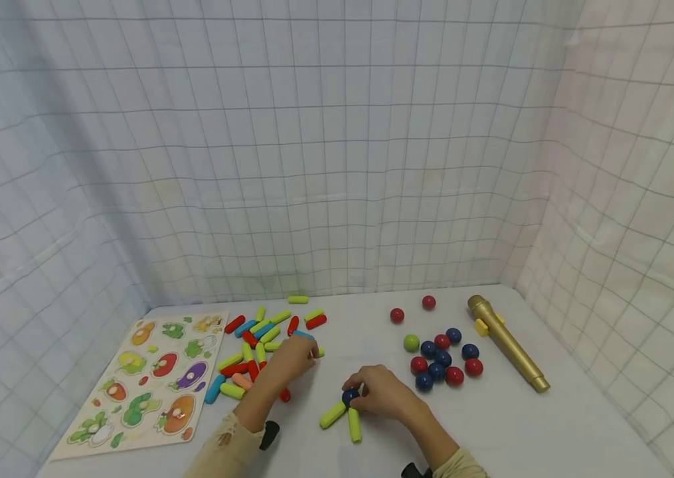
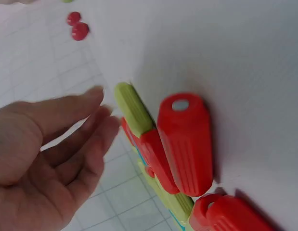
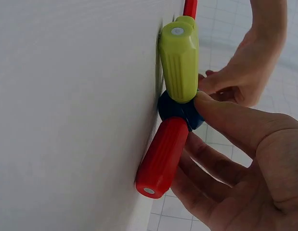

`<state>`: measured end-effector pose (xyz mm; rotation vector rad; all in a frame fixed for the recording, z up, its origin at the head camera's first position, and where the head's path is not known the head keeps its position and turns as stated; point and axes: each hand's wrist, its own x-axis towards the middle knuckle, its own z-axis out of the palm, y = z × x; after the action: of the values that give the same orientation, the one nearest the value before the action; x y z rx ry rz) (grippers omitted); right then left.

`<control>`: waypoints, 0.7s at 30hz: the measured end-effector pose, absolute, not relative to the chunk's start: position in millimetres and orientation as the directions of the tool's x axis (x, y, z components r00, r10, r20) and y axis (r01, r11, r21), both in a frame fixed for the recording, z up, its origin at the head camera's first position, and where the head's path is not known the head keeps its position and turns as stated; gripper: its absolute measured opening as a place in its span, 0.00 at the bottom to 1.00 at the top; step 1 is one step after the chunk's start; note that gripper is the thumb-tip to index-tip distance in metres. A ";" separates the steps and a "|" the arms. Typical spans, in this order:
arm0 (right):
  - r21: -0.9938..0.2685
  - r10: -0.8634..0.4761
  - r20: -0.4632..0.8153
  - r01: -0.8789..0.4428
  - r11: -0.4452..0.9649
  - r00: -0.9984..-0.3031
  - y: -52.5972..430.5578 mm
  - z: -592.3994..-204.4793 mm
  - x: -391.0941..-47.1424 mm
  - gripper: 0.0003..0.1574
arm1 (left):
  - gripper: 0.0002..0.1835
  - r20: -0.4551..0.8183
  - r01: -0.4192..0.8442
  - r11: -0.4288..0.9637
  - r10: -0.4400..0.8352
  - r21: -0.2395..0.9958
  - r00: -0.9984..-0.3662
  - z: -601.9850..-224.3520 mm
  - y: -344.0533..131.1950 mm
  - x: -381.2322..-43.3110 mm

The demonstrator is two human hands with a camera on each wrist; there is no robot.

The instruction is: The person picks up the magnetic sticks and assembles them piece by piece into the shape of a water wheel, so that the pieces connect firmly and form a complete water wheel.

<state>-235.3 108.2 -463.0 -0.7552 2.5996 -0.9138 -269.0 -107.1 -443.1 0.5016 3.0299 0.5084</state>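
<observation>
My right hand [image 1: 386, 393] pinches a dark blue ball [image 3: 180, 113] between thumb and fingers, low over the white table. A yellow-green magnetic rod [image 3: 179, 62] and a red magnetic rod [image 3: 161, 156] touch the ball in the right wrist view. From the head view, two yellow-green rods [image 1: 333, 415] fan out from it toward the near edge, while my hand covers the red one. My left hand [image 1: 293, 362] hovers at the right side of the loose rods, fingers loosely bent and holding nothing. Close to its fingertips lie a yellow-green rod [image 2: 134, 108] and a red rod [image 2: 187, 144].
A vegetable picture puzzle board [image 1: 151, 378] lies at the left. Loose red, blue and yellow-green rods [image 1: 232, 390] are spread beside it. Several blue and red balls [image 1: 454, 376] and one green ball [image 1: 411, 342] sit right of centre. A gold toy microphone [image 1: 512, 348] lies farther right.
</observation>
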 end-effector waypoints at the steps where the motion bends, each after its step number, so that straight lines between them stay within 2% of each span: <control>1: -0.642 -0.560 -0.087 -0.384 0.664 -0.824 108.6 -462.9 -235.4 0.17 | 0.04 0.049 0.293 0.911 0.292 0.289 -0.955 -442.8 -104.7 -275.4; 6: -0.655 -0.543 -0.097 -0.358 0.665 -0.834 108.8 -462.6 -235.9 0.20 | 0.05 0.029 0.223 0.955 0.222 0.196 -0.975 -446.1 -94.9 -296.2; 10: -0.656 -0.536 -0.082 -0.359 0.664 -0.840 107.6 -464.6 -235.2 0.17 | 0.04 -0.031 0.206 0.966 0.213 0.153 -0.976 -453.5 -92.6 -298.9; 14: -0.651 -0.532 -0.080 -0.360 0.669 -0.843 107.1 -464.4 -234.9 0.15 | 0.02 -0.019 0.217 0.971 0.220 0.101 -0.975 -458.6 -93.7 -297.4; 21: -0.643 -0.531 -0.084 -0.361 0.675 -0.843 109.7 -462.9 -236.0 0.16 | 0.06 -0.035 0.191 0.972 0.198 0.137 -0.980 -456.5 -99.2 -295.5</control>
<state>-236.0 109.7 -462.9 -0.7142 2.6261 -0.9253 -295.5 -99.2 -456.5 0.3030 3.0720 0.2057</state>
